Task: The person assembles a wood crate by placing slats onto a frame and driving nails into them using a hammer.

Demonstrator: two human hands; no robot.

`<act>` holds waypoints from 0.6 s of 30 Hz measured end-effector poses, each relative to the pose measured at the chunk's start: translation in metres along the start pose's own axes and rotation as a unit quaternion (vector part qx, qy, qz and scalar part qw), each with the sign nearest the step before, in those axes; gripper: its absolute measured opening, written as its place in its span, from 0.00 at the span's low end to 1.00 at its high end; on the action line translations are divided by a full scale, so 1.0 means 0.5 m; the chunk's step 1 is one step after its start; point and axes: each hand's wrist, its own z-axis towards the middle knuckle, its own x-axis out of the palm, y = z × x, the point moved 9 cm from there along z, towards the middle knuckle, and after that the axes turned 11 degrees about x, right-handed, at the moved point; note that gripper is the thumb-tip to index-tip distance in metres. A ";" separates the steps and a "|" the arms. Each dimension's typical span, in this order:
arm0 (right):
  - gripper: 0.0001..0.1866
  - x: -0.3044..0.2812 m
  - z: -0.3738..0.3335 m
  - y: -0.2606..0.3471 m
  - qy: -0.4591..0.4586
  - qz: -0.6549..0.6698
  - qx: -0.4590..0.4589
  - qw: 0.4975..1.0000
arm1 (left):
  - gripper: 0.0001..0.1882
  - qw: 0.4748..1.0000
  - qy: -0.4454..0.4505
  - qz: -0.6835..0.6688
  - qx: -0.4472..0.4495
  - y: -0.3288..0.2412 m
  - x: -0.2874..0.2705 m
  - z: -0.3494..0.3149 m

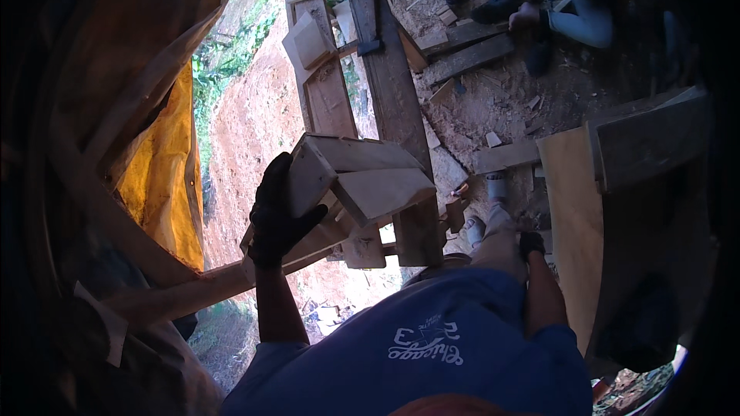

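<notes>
My left hand [276, 219], in a black glove, grips the left side of a wooden box [385, 192] made of pale boards, with the thumb along its near side. The box is tilted and sits over the dark planks of a wooden bench [397, 100]. Part of its inside is hidden by a slanting board. Low beside my right thigh hangs my right hand [532, 243], also gloved in black. Its fingers are too dark to make out, and no object shows in it.
On the bench lie a hammer [371, 46] and loose wood blocks [311, 42]. Planks [470, 58] and chips litter the ground. Seated people [539, 0] are at the upper right. An orange tarp [166, 166] hangs left; a wooden panel [574, 223] stands right.
</notes>
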 end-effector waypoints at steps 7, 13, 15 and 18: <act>0.27 -0.013 -0.011 -0.016 -0.043 0.017 0.033 0.998 | 0.56 0.999 0.003 0.032 0.012 0.000 0.004 0.010; 0.24 0.033 0.024 0.061 -0.102 -0.047 -0.160 0.981 | 0.50 1.000 -0.019 0.016 -0.014 0.068 -0.020 0.013; 0.24 -0.006 0.011 0.093 -0.109 -0.108 -0.198 0.968 | 0.50 1.000 -0.001 0.019 -0.017 0.112 -0.024 0.033; 0.24 -0.125 -0.100 0.147 -0.163 -0.061 -0.173 0.969 | 0.53 1.000 -0.011 -0.018 -0.024 0.159 -0.034 0.038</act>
